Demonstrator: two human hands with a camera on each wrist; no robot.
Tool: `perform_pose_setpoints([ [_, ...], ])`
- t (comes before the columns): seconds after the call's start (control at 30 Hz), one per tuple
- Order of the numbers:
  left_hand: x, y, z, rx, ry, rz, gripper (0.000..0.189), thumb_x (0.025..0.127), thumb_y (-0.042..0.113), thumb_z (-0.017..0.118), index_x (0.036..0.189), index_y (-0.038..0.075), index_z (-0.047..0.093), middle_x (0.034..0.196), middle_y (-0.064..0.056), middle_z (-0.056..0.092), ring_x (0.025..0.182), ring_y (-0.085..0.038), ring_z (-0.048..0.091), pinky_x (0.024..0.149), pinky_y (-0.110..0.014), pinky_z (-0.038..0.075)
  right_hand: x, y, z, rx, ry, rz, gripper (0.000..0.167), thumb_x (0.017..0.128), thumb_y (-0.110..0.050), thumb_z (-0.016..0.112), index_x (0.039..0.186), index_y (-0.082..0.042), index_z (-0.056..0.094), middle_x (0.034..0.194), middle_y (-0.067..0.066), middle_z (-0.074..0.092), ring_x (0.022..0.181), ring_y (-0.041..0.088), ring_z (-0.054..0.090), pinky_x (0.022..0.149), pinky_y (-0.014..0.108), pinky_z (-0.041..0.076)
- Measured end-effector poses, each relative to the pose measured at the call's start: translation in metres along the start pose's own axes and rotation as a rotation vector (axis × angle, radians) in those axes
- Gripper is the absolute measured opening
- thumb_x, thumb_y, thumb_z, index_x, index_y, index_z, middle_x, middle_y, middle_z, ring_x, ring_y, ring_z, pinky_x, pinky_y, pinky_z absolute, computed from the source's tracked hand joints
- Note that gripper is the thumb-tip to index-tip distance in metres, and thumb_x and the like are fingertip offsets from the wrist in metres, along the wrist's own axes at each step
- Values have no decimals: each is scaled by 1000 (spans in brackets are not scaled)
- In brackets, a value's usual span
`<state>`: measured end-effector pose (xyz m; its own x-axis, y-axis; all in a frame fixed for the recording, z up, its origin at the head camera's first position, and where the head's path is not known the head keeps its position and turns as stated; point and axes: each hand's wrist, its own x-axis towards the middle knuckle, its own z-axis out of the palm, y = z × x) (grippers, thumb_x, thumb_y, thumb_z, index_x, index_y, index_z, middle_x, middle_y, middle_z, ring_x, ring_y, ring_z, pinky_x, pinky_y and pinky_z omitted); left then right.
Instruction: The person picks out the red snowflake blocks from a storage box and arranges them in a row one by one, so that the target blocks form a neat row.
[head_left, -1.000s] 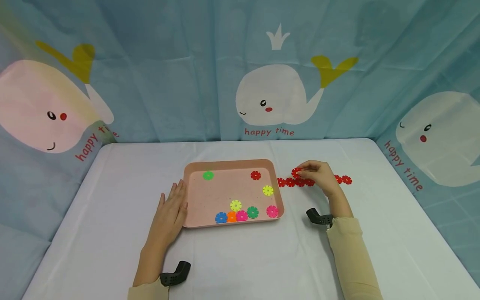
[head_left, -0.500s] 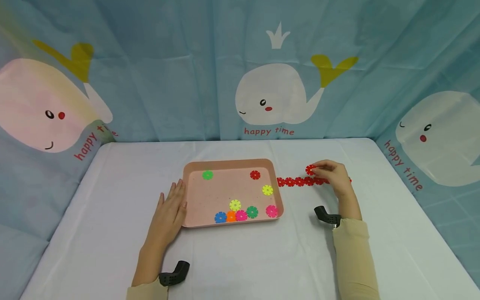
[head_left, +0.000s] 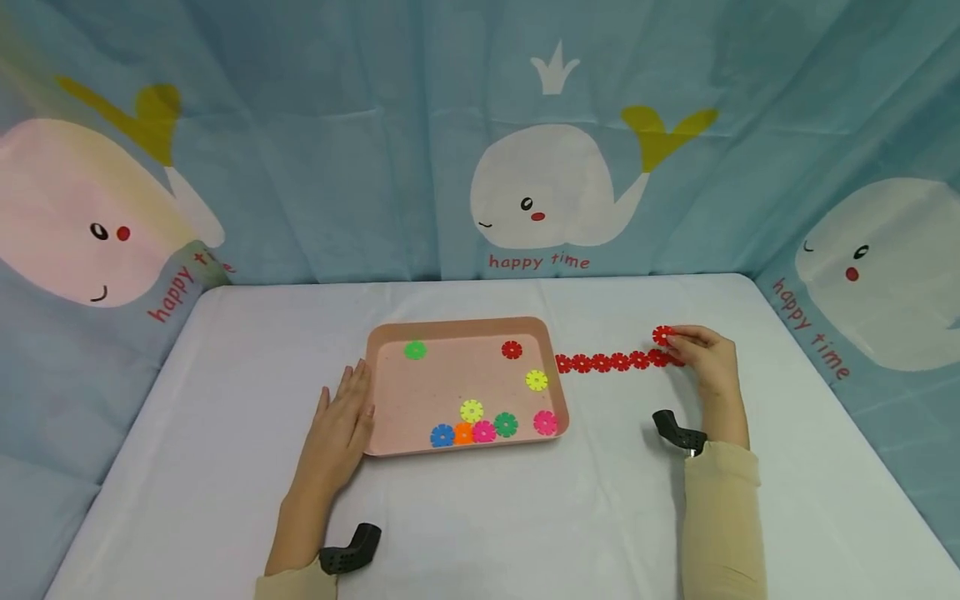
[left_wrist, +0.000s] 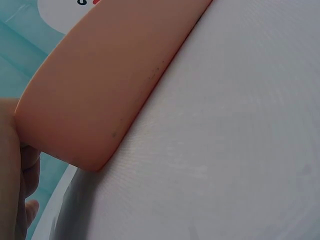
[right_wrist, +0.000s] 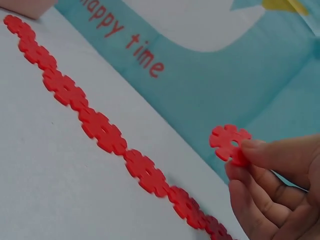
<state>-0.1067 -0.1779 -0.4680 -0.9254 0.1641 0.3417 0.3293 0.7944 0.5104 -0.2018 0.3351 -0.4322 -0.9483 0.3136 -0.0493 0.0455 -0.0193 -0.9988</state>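
Note:
Between thumb and fingers, my right hand [head_left: 708, 362] pinches a red notched disc [right_wrist: 229, 142], a snowflake-shaped plastic piece, held above the right end of a row of red discs [head_left: 601, 362]. That row runs over the white table from the tray's right side, its far end partly hidden by the hand. My left hand [head_left: 337, 429] lies with straight fingers along the left side of the pink tray [head_left: 431, 328], touching its wall. Inside the tray lies a single red disc [head_left: 512, 350] near the upper right corner.
Other discs lie in the tray: a light green disc [head_left: 415, 350], a yellow disc [head_left: 536, 380], a pink disc [head_left: 545, 422], a blue disc [head_left: 442, 435] and several more along the near edge. A blue whale-print curtain [head_left: 337, 167] hangs behind the table.
My right hand has moved to the right along the red row, carrying the pinched red disc and uncovering more of the row's middle. The left hand and tray have stayed in place.

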Motion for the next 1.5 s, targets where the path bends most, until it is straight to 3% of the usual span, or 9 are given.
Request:
perform_pose_setpoints([
  [0.2,0,1,1,5,4,2,51,100,20,41,146,0,30,153,-10,27,141,-30,22,109,-61,14,-1,-3,-13,142,226,119,10,86,3,64,86,-6,70,83,0,64,69,8,67,69,19,54],
  [0.47,0,1,1,-6,5,6,51,100,18,42,145,-1,31,152,-13,29,140,-31,22,108,-61,14,-3,2,-32,188,403,211,12,86,1,64,89,-8,70,97,1,56,74,7,63,67,17,53],
  [0.73,-2,1,2,-8,0,6,50,101,21,39,145,-2,32,152,-13,29,140,-31,22,108,-61,14,-8,5,-51,216,478,224,17,86,5,61,83,-7,71,93,1,57,70,6,63,65,17,54],
  [0.97,-1,2,1,-4,9,12,50,100,19,40,144,-3,33,151,-14,29,140,-32,23,108,-62,15,-9,7,-57,122,501,235,16,86,3,63,80,-10,72,94,-1,55,69,2,62,65,15,53],
  [1.23,0,2,2,-9,6,14,50,100,18,41,144,-3,32,151,-14,29,140,-31,23,108,-61,15,-7,14,-57,18,538,221,10,85,-1,66,89,-6,73,93,-2,54,68,1,60,63,13,52],
  [1.5,-1,0,2,-9,4,13,51,99,17,43,145,-2,31,151,-14,29,140,-32,22,108,-61,14,-4,19,-58,-45,533,206,8,85,-7,68,90,-8,75,90,-4,54,68,0,59,62,10,50],
])
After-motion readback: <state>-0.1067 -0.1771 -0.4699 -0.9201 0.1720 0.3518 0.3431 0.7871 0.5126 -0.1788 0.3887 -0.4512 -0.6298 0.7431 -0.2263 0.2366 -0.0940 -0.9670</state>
